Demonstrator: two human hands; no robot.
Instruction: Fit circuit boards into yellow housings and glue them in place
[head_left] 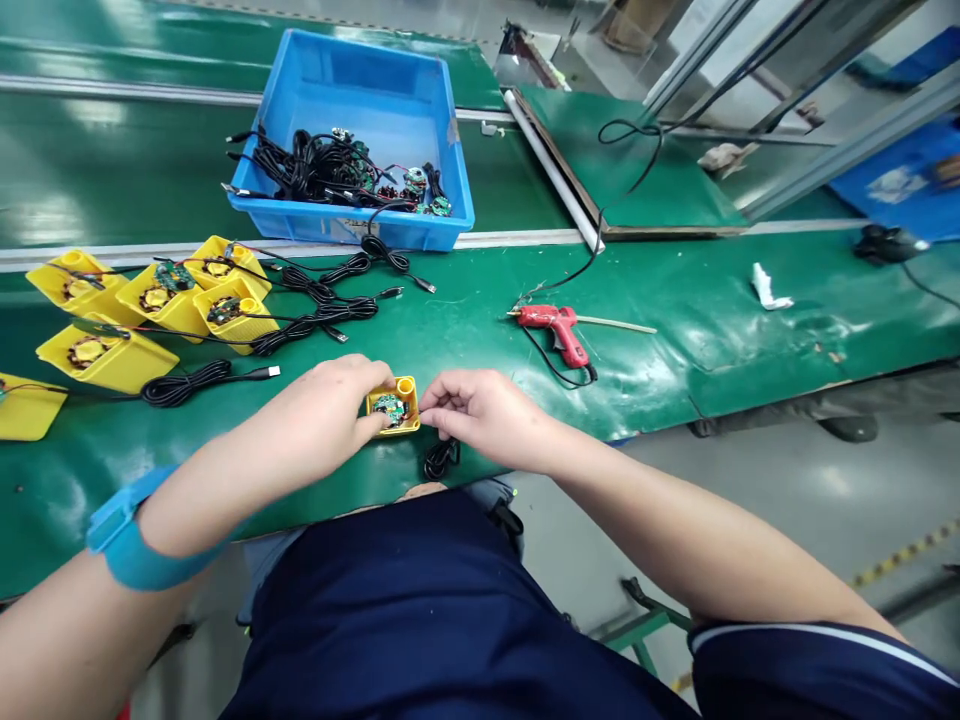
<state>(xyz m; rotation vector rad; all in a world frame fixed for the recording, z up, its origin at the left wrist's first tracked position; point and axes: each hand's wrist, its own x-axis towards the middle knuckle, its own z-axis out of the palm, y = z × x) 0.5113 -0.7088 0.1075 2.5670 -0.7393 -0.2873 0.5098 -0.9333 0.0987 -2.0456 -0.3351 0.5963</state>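
One head-worn view, facing forward and steeply down, from above the wearer's shirt [450, 610], fairly near the left fingers [373, 376] and right fingers [450, 386], wide enough to take in bench [465, 335] and floor [814, 485]

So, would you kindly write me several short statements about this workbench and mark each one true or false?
1. The left hand holds a small yellow housing, with the right hand close beside it. True.
2. A red glue gun lies on the green work surface. True.
3. The right hand is gripping the glue gun. False: the glue gun lies apart from both hands.
4. The blue bin holds black cables. True.
5. The other yellow housings are to the right of the glue gun. False: they are on the person's left, well to the left of the glue gun.
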